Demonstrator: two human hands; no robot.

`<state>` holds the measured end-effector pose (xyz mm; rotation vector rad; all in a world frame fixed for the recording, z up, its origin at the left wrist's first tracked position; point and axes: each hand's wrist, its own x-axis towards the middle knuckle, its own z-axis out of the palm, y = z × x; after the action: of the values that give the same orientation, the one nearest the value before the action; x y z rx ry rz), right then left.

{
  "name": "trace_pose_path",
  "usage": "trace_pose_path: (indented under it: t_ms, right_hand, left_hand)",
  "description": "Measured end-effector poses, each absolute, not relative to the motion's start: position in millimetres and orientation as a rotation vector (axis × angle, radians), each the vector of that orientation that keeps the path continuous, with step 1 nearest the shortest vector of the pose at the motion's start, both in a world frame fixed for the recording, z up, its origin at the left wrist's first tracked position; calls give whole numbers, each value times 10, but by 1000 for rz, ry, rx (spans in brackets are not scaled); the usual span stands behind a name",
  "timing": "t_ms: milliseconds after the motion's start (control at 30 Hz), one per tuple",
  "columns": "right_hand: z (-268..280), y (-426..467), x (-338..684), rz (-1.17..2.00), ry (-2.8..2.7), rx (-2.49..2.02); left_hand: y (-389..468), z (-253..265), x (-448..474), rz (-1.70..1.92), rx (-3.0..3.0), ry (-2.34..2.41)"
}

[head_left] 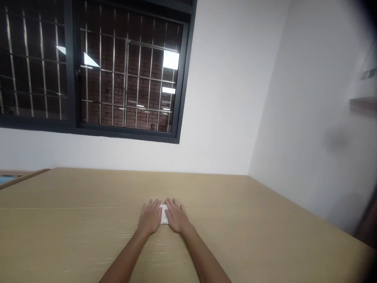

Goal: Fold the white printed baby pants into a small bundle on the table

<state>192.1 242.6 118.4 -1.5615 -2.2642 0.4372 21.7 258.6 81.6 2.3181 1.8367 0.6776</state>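
Both my hands lie on a small flat white piece [164,215], perhaps paper or cloth, on the light wooden tabletop [88,232]. My left hand [150,217] covers its left side, palm down, with the fingers stretched forward and slightly apart. Over its right side rests my right hand [176,215], also flat, with its fingers spread. Between the two thumbs a strip of the white piece shows, with faint marks near its lower edge. The rest of it is hidden beneath my hands.
A thin seam [73,208] runs across the tabletop. Behind the table rises a white wall [218,98] with a dark-framed barred window [126,78]. A second wall [300,118] stands along the right edge. At far left is a wooden rim [26,178] with something blue beyond.
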Motion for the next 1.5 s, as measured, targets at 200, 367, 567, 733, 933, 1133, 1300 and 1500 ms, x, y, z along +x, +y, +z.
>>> trace_pose_path:
  t_ms: [200, 367, 567, 733, 933, 1133, 1300, 1500]
  right_hand:
    - [1154, 2434, 1987, 452, -2191, -1613]
    - [1101, 2466, 2056, 408, -2108, -1757]
    - [1077, 2554, 2145, 343, -1799, -1717]
    - [1054, 2523, 2082, 270, -1686, -1424]
    - [1014, 2313, 1897, 150, -2112, -1247]
    - [1052, 1977, 1847, 125, -2150, -1275]
    - [1123, 1536, 1775, 105, -2151, -1365]
    - [1236, 684, 1695, 159, -2191, -1314]
  left_hand:
    - [2618, 762, 206, 731, 2242, 1888]
    - [2704, 695, 166, 832, 2086, 2031]
    - [2829, 731, 36, 1031, 2017, 2027]
    - [2754, 757, 92, 1127, 2275, 1715]
    - [2564, 786, 142, 1021, 2465, 1404]
    - [2255, 770, 40, 940, 2433, 1405]
    - [1853, 752, -164, 788, 2415, 1326]
    - [909, 724, -454, 606, 2438, 1193]
